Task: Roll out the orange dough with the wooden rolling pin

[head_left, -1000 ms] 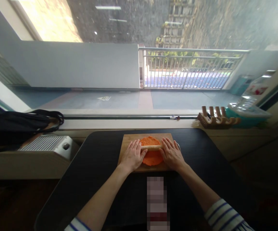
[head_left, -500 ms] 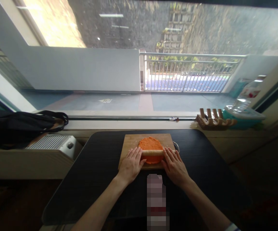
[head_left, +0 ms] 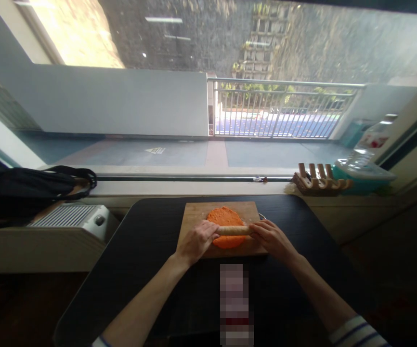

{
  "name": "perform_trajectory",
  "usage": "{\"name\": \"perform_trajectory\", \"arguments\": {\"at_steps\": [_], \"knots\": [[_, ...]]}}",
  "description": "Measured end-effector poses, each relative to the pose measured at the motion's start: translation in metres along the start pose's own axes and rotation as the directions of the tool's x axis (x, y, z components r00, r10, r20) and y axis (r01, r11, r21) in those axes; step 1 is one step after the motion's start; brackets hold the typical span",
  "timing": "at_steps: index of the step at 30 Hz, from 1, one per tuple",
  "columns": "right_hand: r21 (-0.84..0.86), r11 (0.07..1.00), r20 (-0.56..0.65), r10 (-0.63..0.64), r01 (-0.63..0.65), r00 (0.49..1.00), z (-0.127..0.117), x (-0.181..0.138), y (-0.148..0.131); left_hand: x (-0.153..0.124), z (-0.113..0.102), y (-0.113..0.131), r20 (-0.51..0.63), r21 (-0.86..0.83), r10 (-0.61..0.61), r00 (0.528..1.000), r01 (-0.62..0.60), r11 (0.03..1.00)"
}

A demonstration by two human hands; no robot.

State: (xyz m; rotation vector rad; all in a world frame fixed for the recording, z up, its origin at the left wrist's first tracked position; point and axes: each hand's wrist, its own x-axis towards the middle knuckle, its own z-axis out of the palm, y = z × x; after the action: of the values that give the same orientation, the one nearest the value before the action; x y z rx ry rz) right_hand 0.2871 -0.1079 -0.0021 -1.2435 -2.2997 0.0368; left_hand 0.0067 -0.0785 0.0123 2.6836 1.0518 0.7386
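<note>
A flattened round of orange dough (head_left: 226,217) lies on a wooden cutting board (head_left: 194,217). Across its middle runs a wooden rolling pin (head_left: 233,231), held level from side to side. My left hand (head_left: 197,239) is closed around the pin's left end, its fingers curled over it. My right hand (head_left: 271,237) grips the right end the same way. The dough shows above and below the pin; whether the pin presses on it or is slightly lifted, I cannot tell. Both ends of the pin are hidden by my fingers.
The board rests on a black table (head_left: 139,270). Behind it on the window sill are a wooden rack (head_left: 319,180), a teal container (head_left: 371,176) and a clear plastic bottle (head_left: 371,142). A black bag (head_left: 24,190) lies on a white radiator (head_left: 71,215) at left. A blurred patch covers something in front.
My hands have gone from lying flat with fingers stretched over the rolling pin to gripping its ends. The right hand has moved slightly outward to the right.
</note>
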Motion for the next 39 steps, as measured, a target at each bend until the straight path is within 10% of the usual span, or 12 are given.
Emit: {"name": "perform_trajectory", "arguments": {"at_steps": [28,39], "knots": [[-0.372,0.861,0.160,0.427,-0.347,0.890,0.027,0.065,0.023,0.072,0.039,-0.033,0.168,0.321,-0.278,0.946,0.214,0.922],[-0.357,0.895,0.011,0.289,-0.266,0.957,0.027,-0.001,-0.013,0.017,0.034,-0.003,0.130,0.273,-0.082,0.988,0.043,0.961]]}}
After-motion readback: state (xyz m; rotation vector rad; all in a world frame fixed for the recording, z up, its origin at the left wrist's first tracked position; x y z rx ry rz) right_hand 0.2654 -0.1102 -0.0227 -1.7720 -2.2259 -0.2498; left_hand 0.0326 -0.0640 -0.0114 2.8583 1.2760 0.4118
